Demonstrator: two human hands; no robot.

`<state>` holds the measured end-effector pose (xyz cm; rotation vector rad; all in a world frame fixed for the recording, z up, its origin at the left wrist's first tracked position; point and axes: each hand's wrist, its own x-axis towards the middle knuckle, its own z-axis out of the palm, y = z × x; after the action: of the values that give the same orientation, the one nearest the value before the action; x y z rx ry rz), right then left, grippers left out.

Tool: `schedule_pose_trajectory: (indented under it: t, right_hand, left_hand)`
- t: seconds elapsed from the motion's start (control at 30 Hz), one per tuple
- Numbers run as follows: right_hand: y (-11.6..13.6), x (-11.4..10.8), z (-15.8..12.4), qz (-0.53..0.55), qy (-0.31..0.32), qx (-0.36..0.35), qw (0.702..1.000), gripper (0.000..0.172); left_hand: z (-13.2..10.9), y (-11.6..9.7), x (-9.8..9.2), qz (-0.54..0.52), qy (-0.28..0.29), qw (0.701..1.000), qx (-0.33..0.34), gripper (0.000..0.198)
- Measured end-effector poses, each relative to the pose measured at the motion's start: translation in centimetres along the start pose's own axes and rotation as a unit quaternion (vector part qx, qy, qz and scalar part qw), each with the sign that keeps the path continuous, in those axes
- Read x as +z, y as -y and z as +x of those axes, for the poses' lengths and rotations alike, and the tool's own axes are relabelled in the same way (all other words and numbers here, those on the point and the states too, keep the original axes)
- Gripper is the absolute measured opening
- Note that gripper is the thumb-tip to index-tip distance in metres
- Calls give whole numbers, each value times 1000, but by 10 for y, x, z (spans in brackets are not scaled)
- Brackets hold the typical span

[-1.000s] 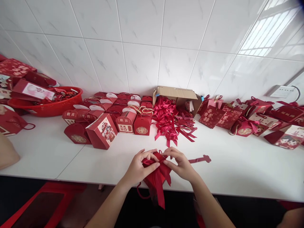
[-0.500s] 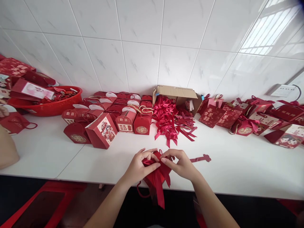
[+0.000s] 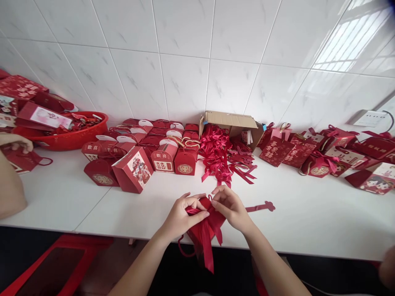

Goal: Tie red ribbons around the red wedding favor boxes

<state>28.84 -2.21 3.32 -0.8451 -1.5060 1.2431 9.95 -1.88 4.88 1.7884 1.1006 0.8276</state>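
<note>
While left hand [image 3: 182, 216] pinches ribbon [image 3: 204, 232] on box [image 3: 194, 235] | right hand [image 3: 231, 209] curled, hold unclear | tails [image 3: 209, 263] loose, work seemingly unfinished

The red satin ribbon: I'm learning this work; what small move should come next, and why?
Perhaps draw the ribbon snug with the right hand: it is close by, the left hand holds the ribbon atop the red card box, and loose ends hang down.

Smooth, glossy cloth ribbon [image 3: 207, 246]
</note>
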Motion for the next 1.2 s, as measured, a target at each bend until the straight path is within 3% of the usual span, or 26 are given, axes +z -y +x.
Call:
schedule_pose_trajectory:
  t: [0.27,0.47,0.67,0.77,0.97,1.2]
  right_hand:
    - [-14,4,-6,-73,-95,-74,990,12]
    - [-19,11,-3,-82,-173,-68,979,18]
    - [-7,-7,-7,-52,-55,-6,997,21]
    - [0,-16,-14,-44,-28,-10,999,21]
    - [3,-12,-15,-103,-31,-59,992,20]
    - [15,2,-6,-221,-50,-128,966,22]
  left_hand:
    - [1,1,-2,16,14,1000,8,26]
    - [4,2,-3,33,26,999,33,33]
    - [0,4,-2,13,20,1000,19,16]
    - [-1,5,-1,-1,15,1000,21,15]
    - [-1,7,-1,9,18,999,27,14]
    - [-2,3,-1,28,24,999,25,17]
